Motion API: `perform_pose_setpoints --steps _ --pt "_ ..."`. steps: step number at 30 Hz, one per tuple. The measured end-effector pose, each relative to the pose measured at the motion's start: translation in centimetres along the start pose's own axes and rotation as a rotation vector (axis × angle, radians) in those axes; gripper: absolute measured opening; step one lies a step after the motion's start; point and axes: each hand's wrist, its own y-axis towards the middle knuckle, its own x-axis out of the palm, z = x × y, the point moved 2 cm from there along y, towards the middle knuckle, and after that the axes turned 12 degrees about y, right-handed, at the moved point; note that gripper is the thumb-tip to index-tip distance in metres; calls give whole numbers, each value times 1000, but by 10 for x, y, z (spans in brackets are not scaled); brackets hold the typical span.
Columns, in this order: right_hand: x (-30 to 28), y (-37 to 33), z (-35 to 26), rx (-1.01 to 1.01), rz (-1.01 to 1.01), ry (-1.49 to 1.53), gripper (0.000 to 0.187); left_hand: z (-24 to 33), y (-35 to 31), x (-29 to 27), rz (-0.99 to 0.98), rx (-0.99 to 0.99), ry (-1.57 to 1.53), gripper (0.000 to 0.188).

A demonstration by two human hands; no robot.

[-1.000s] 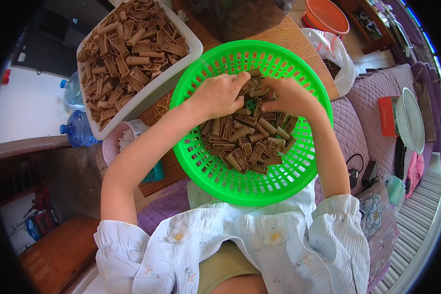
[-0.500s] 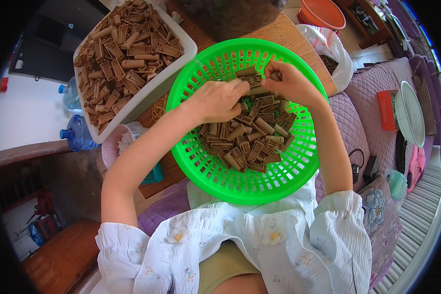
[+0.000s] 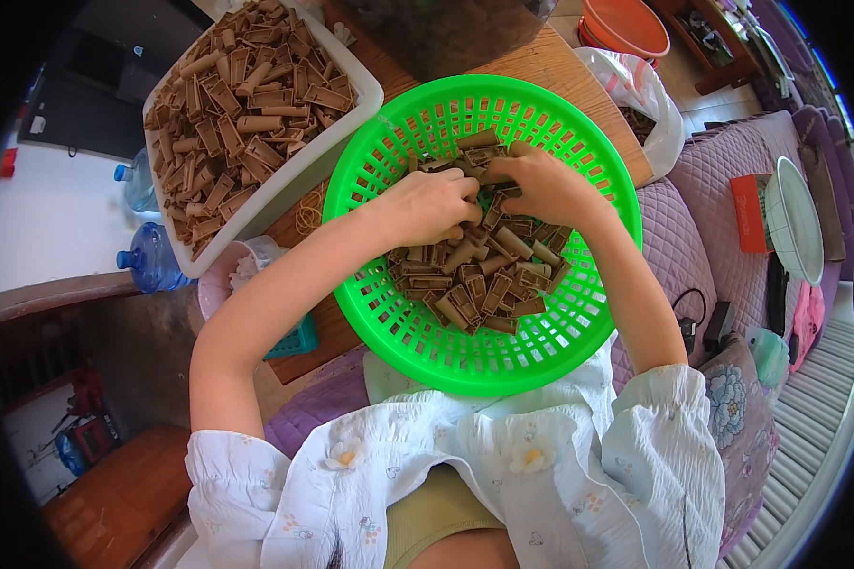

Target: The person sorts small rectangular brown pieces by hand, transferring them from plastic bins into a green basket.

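A round green plastic basket (image 3: 370, 322) holds a heap of small brown plastic pieces (image 3: 460, 299), shaped like short half-tubes and open-backed casings. Over the heap's left part, my left hand (image 3: 431, 203) is closed with its fingers curled down; anything inside them is hidden. Facing it, my right hand (image 3: 552, 192) dips into the upper part of the heap. Its thumb and bent fingers are apart around loose pieces, and the fingertips are partly hidden.
Left of the basket stands a white tub (image 3: 299, 175) piled with similar brown pieces. A wooden table (image 3: 541, 66) lies beneath. Rubber bands (image 3: 308, 213), a pink container (image 3: 220, 284) and blue water bottles (image 3: 152, 258) are at left. A plastic bag (image 3: 640, 95) and quilted sofa (image 3: 678, 237) are at right.
My right hand has come down and slightly left from its raised pinch on a small brown piece, its fingers now spread among the pieces. My left hand has shifted slightly.
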Motion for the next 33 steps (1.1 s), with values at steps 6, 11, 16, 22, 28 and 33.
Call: perform_pose_setpoints --steps 6,11,16,22,28,33 --pt "32 4 5 -72 -85 -247 27 -2 0 4 -14 -30 -37 12" --pt "21 4 1 -79 -26 -281 22 -8 3 -6 86 -137 -111 13" --pt "-12 3 17 3 247 113 22 -11 6 -5 2 -398 -208 17" --pt "-24 4 8 96 403 217 28 -13 2 -6 89 -287 -109 23" --pt "-18 11 10 18 382 401 27 -17 4 -10 47 -402 -170 21" --pt "-6 18 22 -171 420 375 33 -24 8 -11 166 -518 -253 15"
